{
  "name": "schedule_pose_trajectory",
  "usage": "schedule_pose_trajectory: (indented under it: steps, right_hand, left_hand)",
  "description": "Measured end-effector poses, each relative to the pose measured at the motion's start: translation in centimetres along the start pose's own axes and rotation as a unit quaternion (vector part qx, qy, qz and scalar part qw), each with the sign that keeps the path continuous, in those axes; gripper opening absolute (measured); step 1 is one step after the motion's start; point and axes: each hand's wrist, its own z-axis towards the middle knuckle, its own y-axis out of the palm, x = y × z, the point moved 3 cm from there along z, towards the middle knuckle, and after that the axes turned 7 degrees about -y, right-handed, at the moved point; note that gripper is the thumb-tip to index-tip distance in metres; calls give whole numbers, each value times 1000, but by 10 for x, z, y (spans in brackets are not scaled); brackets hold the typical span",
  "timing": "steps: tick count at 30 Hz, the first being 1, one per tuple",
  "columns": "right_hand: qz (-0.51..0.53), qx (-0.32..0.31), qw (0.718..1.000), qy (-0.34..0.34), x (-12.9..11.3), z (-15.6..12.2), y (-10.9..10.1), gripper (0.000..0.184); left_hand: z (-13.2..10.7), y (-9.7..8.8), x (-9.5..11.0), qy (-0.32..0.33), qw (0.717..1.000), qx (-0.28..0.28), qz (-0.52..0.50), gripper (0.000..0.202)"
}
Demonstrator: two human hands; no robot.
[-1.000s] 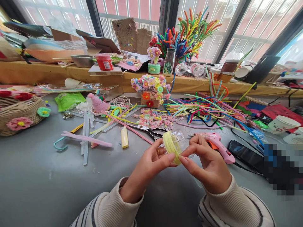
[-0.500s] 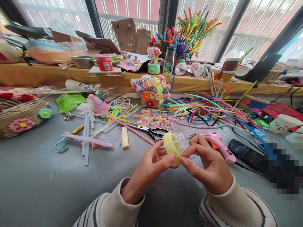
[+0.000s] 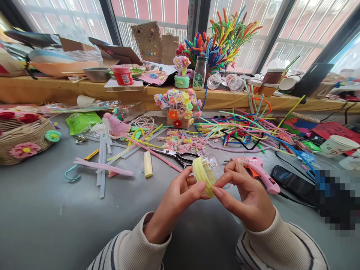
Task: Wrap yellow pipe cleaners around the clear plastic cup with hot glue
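Both hands hold a small clear plastic cup (image 3: 210, 162) with a yellow pipe cleaner (image 3: 203, 176) wound round its rim. My left hand (image 3: 176, 200) pinches the yellow band from the left, with a ring on one finger. My right hand (image 3: 244, 195) pinches it from the right, thumb and forefinger pressed on the band. The cup is lifted a little above the grey table (image 3: 50, 213).
A pink glue gun (image 3: 258, 170), a black phone (image 3: 292, 184), scissors (image 3: 177, 155) and a yellow lighter (image 3: 147, 164) lie close by. Loose pipe cleaners (image 3: 242, 129), clear glue sticks (image 3: 101, 157), a flower basket (image 3: 24, 138) and a paper cup (image 3: 336, 146) crowd the table.
The cup has turned slightly in my fingers; both hands stay in the same place.
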Motion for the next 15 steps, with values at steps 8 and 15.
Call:
schedule_pose_trajectory:
  steps: [8,15]
  right_hand:
    - [-11,15,1000,3,-1,0,2,7]
    - [-15,12,1000,-2,-2,0,1,5]
  left_hand:
    - [1,1,-1,0,1000,10,-4,43]
    - [1,3,-2,-13,1000,24,-1,45]
